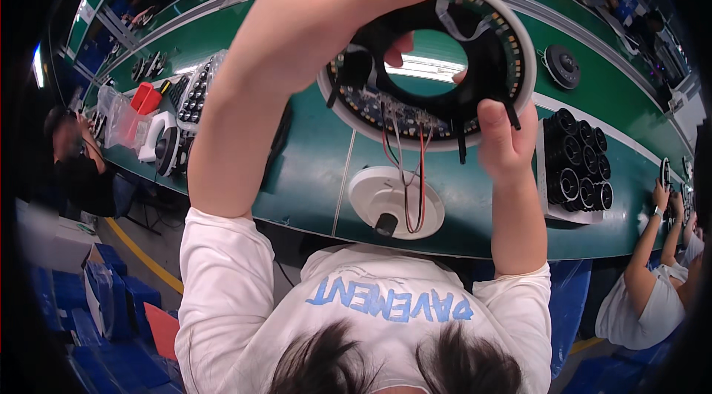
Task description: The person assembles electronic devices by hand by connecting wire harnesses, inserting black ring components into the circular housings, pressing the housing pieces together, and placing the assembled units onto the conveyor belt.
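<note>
Holding that ring-shaped LED light assembly (437, 60) up with both hands, you've got it well above the green workbench (311, 171). Your left hand (334, 8) clamps the top-left of the ring, thumb across the black inner cover. Your right hand (504, 142) pinches the lower-right rim. Red, black and white wires (408, 171) hang from the ring's circuit board down to a white round base (393, 197) on the bench. A tray of black round parts (575, 164) sits off to the right.
</note>
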Demonstrator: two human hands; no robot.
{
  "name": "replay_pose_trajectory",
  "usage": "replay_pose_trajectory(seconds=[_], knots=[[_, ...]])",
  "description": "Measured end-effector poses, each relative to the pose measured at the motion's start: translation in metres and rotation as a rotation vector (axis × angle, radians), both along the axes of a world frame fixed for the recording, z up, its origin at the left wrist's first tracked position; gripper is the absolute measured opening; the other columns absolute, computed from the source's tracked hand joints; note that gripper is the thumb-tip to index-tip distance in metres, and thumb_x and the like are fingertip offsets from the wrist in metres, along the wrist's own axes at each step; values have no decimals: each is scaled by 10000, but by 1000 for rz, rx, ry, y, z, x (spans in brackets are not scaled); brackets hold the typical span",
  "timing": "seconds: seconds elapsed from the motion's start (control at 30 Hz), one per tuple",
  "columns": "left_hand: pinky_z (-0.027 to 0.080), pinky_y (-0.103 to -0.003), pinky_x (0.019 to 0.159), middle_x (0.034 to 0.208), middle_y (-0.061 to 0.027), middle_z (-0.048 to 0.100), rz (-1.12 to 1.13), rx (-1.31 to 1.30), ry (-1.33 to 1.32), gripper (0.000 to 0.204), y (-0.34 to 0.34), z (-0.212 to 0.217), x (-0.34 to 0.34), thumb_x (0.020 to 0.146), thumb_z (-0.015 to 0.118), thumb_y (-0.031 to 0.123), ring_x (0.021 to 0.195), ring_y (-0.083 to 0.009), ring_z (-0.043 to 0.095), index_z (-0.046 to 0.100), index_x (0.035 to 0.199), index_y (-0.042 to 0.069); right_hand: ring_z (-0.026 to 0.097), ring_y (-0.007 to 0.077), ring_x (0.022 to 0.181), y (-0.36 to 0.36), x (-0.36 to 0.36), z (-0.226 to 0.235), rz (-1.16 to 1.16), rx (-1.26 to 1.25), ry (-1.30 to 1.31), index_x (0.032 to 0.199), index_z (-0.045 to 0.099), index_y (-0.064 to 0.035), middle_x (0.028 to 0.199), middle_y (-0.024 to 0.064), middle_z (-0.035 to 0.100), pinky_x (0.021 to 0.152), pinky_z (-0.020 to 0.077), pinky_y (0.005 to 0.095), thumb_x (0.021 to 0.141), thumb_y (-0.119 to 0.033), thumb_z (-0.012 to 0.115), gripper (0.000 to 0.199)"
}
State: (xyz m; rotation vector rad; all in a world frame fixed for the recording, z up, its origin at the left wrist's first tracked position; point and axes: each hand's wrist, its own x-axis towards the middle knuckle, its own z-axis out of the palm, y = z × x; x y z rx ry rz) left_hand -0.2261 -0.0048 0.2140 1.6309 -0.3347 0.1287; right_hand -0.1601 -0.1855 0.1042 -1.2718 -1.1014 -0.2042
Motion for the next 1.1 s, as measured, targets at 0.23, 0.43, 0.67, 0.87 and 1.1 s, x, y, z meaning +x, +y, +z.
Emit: replay_pose_trajectory(seconds=[0.23,0.43,0.67,0.87,1.1], knots=[[374,-389,943,1238,-212,413,-162,-747,-48,668,-7,-109,-18,789,479,516,1151,-285,424,385,1195,-7,520,101,822,9,-3,-24,34,31,310,1106,462,47,919,66,591,744,410,225,879,-308,503,424],[472,-325,810,1062,-134,525,-143,-846,87,329,-25,-151,-18,714,637,53,920,-190,572,470,997,42,505,90,767,24,2,-41,32,9,465,1048,487,23,869,36,581,693,413,216,864,-348,525,416],[542,-392,702,942,-225,581,-101,-845,58,306,-8,-167,-13,813,558,209,852,-333,612,398,1010,38,553,176,950,33,41,-74,377,-200,678,1115,518,-26,1042,80,584,835,423,317,881,-489,285,569],[554,-387,713,935,-203,582,32,-869,56,229,11,-168,-11,850,497,176,811,-278,627,419,1003,24,522,133,773,36,42,-77,412,-909,802,1074,565,-73,949,39,578,689,435,265,885,-325,431,343],[549,-348,628,797,-104,600,223,-784,82,152,16,-153,-8,808,550,70,691,-198,625,486,938,27,486,154,990,42,37,-95,562,-790,414,1046,585,-31,1047,84,520,886,375,276,888,-286,444,331]])
